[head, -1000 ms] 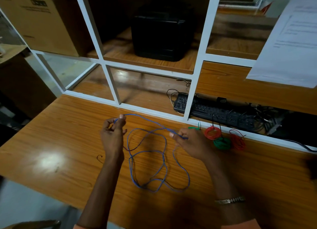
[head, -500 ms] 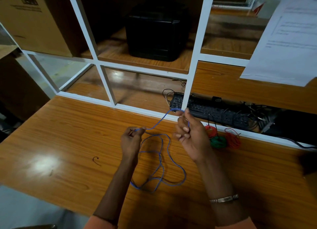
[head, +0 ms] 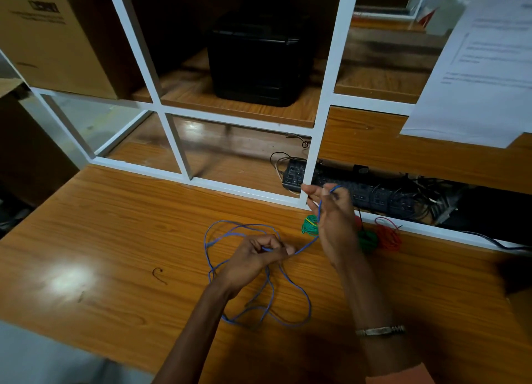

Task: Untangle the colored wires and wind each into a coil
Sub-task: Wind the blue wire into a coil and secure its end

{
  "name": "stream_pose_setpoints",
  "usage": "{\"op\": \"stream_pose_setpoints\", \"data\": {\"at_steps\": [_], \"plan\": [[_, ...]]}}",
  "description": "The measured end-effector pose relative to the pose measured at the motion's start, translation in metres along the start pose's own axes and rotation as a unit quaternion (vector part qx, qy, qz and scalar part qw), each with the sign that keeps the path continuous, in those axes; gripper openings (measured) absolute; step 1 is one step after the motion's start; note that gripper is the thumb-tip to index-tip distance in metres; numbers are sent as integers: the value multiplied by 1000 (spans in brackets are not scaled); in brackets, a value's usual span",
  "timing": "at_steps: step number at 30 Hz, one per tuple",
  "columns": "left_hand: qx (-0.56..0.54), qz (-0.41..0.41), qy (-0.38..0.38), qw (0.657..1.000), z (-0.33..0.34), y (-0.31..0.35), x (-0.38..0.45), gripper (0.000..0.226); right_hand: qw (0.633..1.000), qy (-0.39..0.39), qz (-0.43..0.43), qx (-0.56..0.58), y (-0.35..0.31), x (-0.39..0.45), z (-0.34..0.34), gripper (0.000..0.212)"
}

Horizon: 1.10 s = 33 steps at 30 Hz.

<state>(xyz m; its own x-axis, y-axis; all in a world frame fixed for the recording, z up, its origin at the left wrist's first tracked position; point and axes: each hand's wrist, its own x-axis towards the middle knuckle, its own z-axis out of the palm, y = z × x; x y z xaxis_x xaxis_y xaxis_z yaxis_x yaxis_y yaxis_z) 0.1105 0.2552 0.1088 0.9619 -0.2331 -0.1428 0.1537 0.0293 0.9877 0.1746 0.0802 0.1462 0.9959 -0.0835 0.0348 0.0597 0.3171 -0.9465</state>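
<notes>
A long blue wire [head: 299, 291] lies in loose loops on the wooden table [head: 115, 239]. My left hand [head: 256, 254] pinches the wire low over the table. My right hand [head: 334, 216] is raised, and the wire runs up across its palm and loops over its fingers. Behind my right hand lie wound coils: a green coil [head: 310, 226], a darker green coil [head: 367, 239] and a red coil [head: 388, 237], partly hidden by the hand.
A white frame [head: 184, 176] borders the table's far edge. Behind it sit a black keyboard [head: 357, 191] with tangled cables, a black box [head: 259, 58] on a shelf and a cardboard box [head: 51, 38]. A small bent wire scrap [head: 159, 274] lies at the left.
My right hand has lifted and turned palm-in with the blue wire over its fingers. My left hand moved right and down along the wire, towards the right hand. The loops on the table shifted.
</notes>
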Motion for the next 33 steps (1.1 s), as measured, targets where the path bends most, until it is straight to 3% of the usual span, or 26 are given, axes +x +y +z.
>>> {"op": "stream_pose_setpoints", "data": {"at_steps": [3, 9, 14, 16, 18, 26, 29, 33], "plan": [[29, 23, -24, 999, 0, 9, 0, 18, 977, -62, 30, -200, 11, -8, -6, 5], [3, 34, 46, 998, -5, 2, 3, 33, 901, -191, 235, -310, 15, -31, -7, 7], [4, 40, 64, 997, -14, 1, 2, 48, 886, -220, 375, -164, 28, -46, -5, 32], [-7, 34, 69, 997, -14, 2, 2, 46, 878, -235, 404, -103, 27, -46, -1, 52], [-39, 21, 68, 997, -14, 1, 2, 42, 874, -249, 415, -38, 24, -45, 4, 57], [-79, -38, 87, 992, -22, -4, 2, 44, 807, -315, 430, 253, 22, -40, 3, 37], [-109, -25, 89, 990, -21, -3, 2, 34, 823, -289, 417, 256, 21, -39, 4, 31], [-117, 16, 147, 982, -4, -5, 1, 27, 834, -275, 398, 267, 21, -41, 8, 29]]}}
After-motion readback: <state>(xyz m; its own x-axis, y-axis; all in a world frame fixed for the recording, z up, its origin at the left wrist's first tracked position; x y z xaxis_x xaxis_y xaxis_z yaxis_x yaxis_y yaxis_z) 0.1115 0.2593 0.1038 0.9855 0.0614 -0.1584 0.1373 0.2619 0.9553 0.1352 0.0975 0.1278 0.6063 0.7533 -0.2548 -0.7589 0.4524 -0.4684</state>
